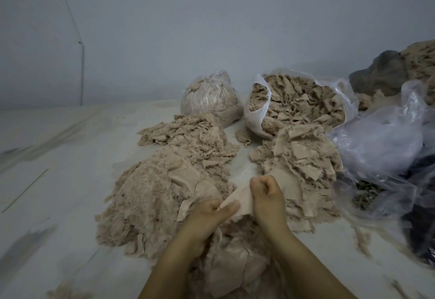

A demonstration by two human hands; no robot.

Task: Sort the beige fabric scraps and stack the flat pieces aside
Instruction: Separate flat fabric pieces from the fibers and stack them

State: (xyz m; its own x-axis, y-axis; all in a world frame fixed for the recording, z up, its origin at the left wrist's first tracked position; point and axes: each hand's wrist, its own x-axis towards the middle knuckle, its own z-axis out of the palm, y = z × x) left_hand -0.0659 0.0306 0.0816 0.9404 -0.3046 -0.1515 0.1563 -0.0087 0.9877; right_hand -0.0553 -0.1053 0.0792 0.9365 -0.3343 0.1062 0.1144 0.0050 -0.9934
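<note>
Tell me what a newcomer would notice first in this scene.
First, the two hands low in the middle: the left hand and right hand pinch one beige scrap between them. Next, fluffy heaps of beige scraps spread on the left, and an open plastic bag stuffed with scraps stands behind.

Pale floor (58,181): beige scrap heaps (150,195), tied bag (209,98), open bag (254,115), loose plastic sheet (381,148).

Head-worn view, forward and down
</note>
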